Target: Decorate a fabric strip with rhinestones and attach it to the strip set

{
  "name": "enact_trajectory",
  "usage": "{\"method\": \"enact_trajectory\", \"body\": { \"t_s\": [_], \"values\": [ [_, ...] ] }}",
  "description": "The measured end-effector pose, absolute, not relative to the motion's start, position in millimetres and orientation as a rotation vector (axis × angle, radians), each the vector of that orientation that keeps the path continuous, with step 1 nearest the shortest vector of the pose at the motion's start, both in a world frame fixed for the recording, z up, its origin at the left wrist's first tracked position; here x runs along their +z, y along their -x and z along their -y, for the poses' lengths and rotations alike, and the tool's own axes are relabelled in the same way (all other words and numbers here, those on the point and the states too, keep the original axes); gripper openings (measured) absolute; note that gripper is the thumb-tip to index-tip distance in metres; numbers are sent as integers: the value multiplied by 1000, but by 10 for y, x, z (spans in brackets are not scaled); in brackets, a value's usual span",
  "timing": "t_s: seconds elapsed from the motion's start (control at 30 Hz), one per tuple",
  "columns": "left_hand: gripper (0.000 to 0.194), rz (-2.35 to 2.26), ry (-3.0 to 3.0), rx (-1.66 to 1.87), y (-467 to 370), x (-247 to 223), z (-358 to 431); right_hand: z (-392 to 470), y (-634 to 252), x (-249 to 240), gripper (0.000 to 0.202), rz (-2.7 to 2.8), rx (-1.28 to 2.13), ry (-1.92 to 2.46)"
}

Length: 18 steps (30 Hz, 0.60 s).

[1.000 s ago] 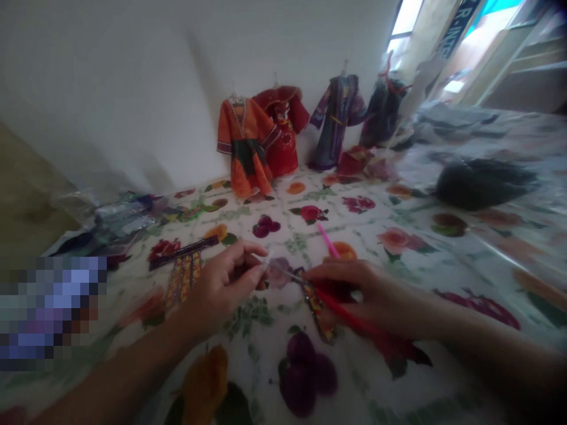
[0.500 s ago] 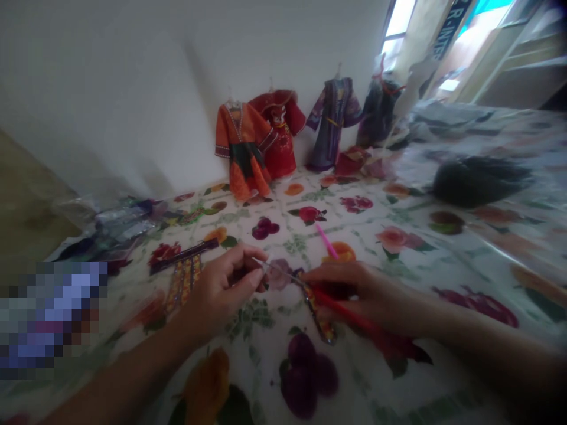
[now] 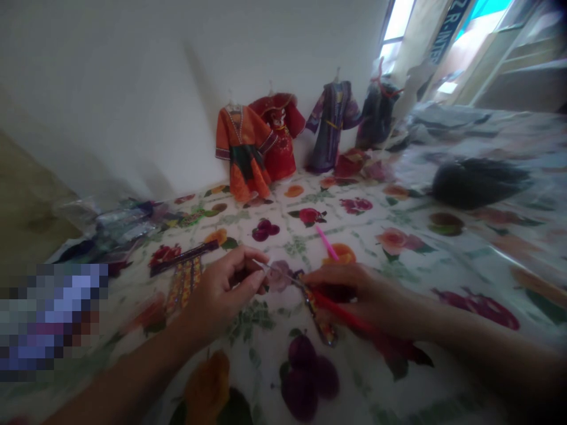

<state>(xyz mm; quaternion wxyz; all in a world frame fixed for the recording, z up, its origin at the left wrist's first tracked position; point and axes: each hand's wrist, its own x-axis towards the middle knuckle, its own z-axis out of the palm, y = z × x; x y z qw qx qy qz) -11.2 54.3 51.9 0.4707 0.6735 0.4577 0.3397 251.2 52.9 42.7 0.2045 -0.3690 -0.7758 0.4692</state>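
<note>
My left hand (image 3: 237,276) is closed in a pinch near the middle of the table. Its fingertips meet the far end of a thin metal tip, and whatever small thing they hold cannot be made out. My right hand (image 3: 343,289) grips a thin-tipped tool with a red handle (image 3: 330,304), the tip aimed left at the left fingers. Under the right fingertips lies a narrow patterned strip of trim (image 3: 326,335) with dark edges. Left of the left hand, several similar gold-patterned strips (image 3: 188,274) lie beside a dark purple band (image 3: 183,257).
A pink stick (image 3: 326,243) lies beyond the right hand on the fruit-print tablecloth (image 3: 283,321). Doll-sized garments, including an orange dress (image 3: 243,153), stand along the wall. Plastic packets (image 3: 128,221) lie at left, a black bundle (image 3: 481,182) at right.
Both hands keep nearly the same pose, with the tool tip still at the left fingertips. The view has shifted very slightly.
</note>
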Motion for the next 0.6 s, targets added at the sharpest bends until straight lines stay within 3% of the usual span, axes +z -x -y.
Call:
{"method": "enact_trajectory", "body": {
  "t_s": [0.27,0.6],
  "values": [
    [12,-1103,-1628,826,131,515,-540,-528,-2503,457,44,2149,1441,1051],
    [13,-1116,-1643,828,94,543,-538,-536,-2505,405,46,2151,1323,1060]
  ]
}}
